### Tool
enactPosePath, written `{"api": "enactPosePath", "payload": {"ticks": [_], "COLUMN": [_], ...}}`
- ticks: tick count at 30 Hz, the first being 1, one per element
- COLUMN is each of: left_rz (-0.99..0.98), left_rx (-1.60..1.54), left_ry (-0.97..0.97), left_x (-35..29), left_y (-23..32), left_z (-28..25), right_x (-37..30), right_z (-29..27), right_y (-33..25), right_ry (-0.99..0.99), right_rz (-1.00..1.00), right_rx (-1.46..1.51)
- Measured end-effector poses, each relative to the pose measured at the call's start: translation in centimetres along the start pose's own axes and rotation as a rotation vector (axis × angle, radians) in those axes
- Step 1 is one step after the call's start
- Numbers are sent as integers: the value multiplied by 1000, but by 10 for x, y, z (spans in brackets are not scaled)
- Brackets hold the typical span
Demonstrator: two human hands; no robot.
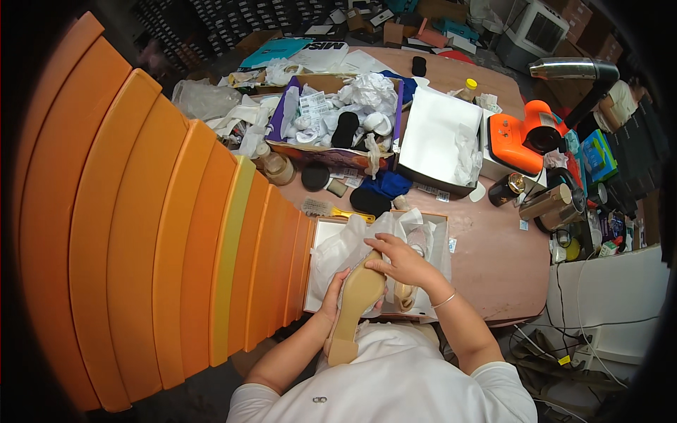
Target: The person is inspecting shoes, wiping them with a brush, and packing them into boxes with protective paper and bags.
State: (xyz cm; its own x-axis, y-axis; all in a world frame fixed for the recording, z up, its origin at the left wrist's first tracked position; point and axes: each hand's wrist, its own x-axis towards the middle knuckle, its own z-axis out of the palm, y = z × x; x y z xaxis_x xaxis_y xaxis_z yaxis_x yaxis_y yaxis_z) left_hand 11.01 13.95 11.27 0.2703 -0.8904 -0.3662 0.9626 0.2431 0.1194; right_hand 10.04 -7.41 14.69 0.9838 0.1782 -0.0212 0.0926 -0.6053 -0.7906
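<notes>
A beige heeled sandal [356, 307] lies sole up in front of me, its block heel toward my chest. My left hand [333, 290] grips it from underneath at mid-sole. My right hand [400, 262] holds its toe end from above, over an open white shoe box [319, 233] lined with white tissue paper [342, 247]. A second beige shoe [405, 296] lies in the box below my right hand, partly hidden.
A tall stack of orange boxes [162, 233] fills the left. On the brown table [493, 247] are a brush with a yellow handle [331, 209], a cardboard box of white stuffing [338, 116], an open white box [437, 137], an orange device [522, 137], cans and clutter.
</notes>
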Motion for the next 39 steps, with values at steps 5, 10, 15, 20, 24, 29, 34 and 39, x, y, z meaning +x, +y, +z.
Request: {"api": "enactPosePath", "payload": {"ticks": [5, 10, 15, 20, 24, 29, 34, 39], "left_rz": [128, 259, 303, 275, 269, 261, 363, 403], "left_rx": [-5, -242, -149, -88, -97, -8, 32, 29], "left_ry": [250, 526, 816, 758, 757, 488, 504, 503], "left_x": [22, 26, 57, 59, 65, 49, 31, 36], "left_y": [-11, -1, 0, 3, 1, 15, 33, 48], "left_z": [12, -36, -113, -125, -124, -120, -70, -48], "right_x": [18, 0, 20, 36, 20, 43, 135, 210], "right_z": [-27, -13, -18, -11, -20, -64, -122, -100], "right_y": [114, 127, 149, 144, 160, 154, 108, 98], "right_ry": [331, -8, 0, 21, 193, 525, 417, 34], "right_rz": [235, 295, 314, 307, 140, 157, 47, 57], "right_rx": [-448, -561, -515, -530, -388, 78, 90, -643]}}
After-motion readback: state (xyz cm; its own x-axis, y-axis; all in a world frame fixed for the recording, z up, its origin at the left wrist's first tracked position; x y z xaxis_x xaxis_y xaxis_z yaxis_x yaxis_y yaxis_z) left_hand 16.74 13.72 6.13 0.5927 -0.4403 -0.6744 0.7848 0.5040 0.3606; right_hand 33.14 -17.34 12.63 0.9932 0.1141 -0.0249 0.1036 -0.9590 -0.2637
